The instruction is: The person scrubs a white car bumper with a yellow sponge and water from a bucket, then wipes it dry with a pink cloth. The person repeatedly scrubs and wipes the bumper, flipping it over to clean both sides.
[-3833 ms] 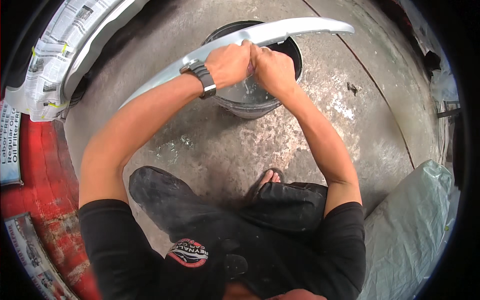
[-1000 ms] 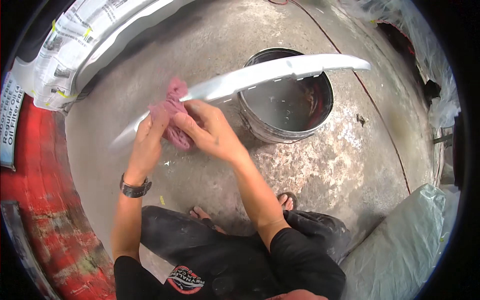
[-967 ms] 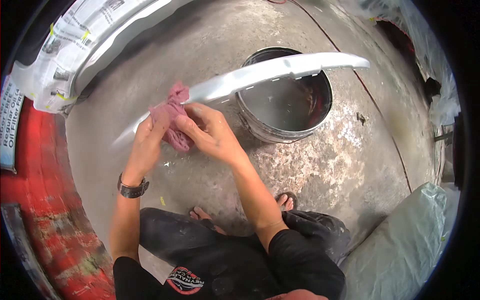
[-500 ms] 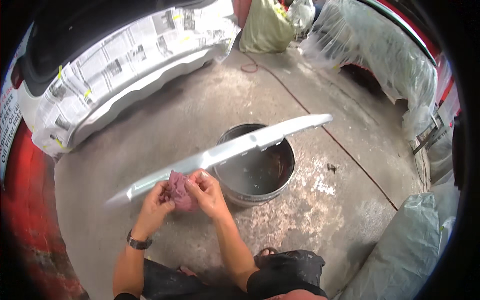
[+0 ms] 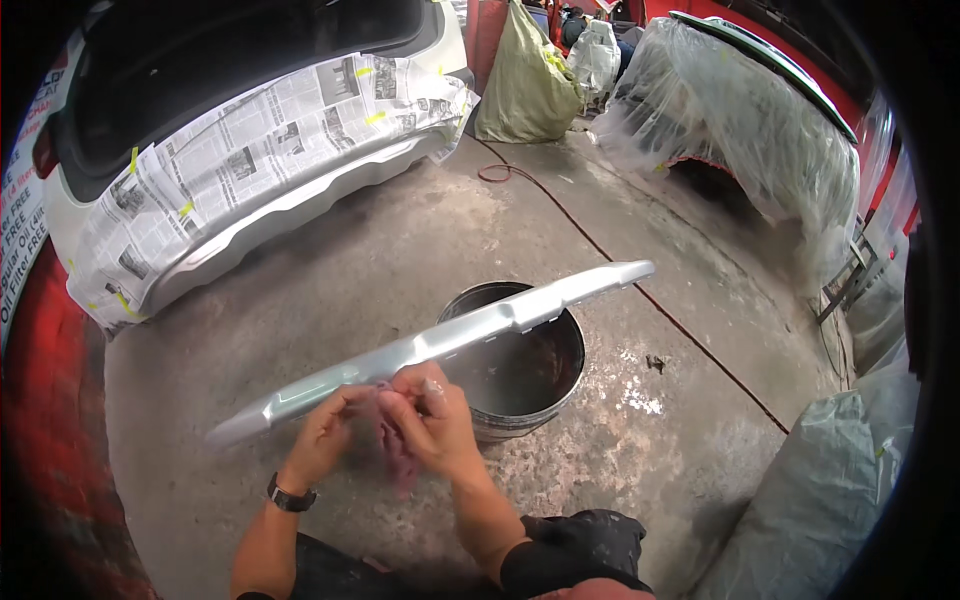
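A mauve-pink cloth (image 5: pixel 396 452) hangs limp and blurred between my two hands. My right hand (image 5: pixel 432 420) is closed on its upper part, thumb pressed against the fingers. My left hand (image 5: pixel 322 432), with a dark watch on the wrist, reaches its fingertips to the top of the cloth and pinches it there. Just beyond my hands lies a long silver car trim panel (image 5: pixel 390 358), slanting up to the right. It rests across the rim of a round dark drum (image 5: pixel 572 385), and its left end sticks out well past the drum.
Newspaper sheets (image 5: pixel 265 150) taped on a white car cover its rear at the left. Plastic film (image 5: pixel 740 130) drapes another car at the right. A dark red hose (image 5: pixel 690 335) crosses the concrete floor. A green-grey covered bundle (image 5: pixel 810 490) stands near right; a pale green sack (image 5: pixel 525 80) stands far back.
The cloth was bunched up between both hands; now it dangles below my fingers. My left hand's grip has shifted to its top edge. The view has tilted up slightly.
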{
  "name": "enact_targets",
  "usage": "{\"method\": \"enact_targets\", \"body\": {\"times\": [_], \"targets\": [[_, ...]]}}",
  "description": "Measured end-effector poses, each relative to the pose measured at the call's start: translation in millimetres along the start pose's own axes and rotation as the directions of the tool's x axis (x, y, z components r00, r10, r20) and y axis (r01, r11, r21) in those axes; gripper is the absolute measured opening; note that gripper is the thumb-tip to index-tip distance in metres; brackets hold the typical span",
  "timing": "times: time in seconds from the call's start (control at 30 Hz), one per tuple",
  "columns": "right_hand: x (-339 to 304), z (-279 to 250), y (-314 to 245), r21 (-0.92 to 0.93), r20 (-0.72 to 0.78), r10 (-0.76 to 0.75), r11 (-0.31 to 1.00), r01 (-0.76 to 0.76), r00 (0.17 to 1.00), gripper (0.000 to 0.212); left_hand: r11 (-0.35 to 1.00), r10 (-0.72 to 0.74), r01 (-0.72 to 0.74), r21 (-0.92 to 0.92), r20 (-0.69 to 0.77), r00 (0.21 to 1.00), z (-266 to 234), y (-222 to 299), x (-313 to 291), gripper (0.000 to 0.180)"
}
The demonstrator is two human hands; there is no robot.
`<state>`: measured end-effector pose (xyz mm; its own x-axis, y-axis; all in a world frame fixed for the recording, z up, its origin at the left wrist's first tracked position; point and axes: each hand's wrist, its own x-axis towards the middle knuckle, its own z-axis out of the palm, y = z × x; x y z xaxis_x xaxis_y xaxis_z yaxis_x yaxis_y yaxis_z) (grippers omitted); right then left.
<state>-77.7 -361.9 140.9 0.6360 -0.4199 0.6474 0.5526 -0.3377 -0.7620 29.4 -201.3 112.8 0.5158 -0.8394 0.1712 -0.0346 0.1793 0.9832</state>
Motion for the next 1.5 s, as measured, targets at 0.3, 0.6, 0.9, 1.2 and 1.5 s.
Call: {"method": "enact_targets", "body": {"times": [0.3,0.6,0.9,1.2,1.5], "targets": [[15,-18,14,0.283,-0.434,0.204,0.956,-0.082,0.877,0.006,0.971,0.053,-0.051,0.234,-0.001,0.999,18,-3,0,0.066],[-17,-29,67,0.343,-0.530,0.393,0.910,-0.234,0.751,0.010,0.984,0.091,-0.032,0.175,-0.342,0.935,35,53,27,0.019],[-29,11,71,0.702,-0.338,0.279,0.711,0.043,0.899,0.032,0.524,0.250,-0.370,0.768,0.277,0.928,100,106,121,0.020],[-60,-52,126,0.941,-0.338,0.514,0.188,0.280,0.788,0.048,0.697,0.044,-0.032,0.717,0.002,0.999,39,37,196,0.040],[-118,-151,126,0.792,-0.597,0.682,0.583,0.179,0.421,0.051,0.395,-0.573,0.233,0.889,0.040,0.819,-12,-68,181,0.068]]}}
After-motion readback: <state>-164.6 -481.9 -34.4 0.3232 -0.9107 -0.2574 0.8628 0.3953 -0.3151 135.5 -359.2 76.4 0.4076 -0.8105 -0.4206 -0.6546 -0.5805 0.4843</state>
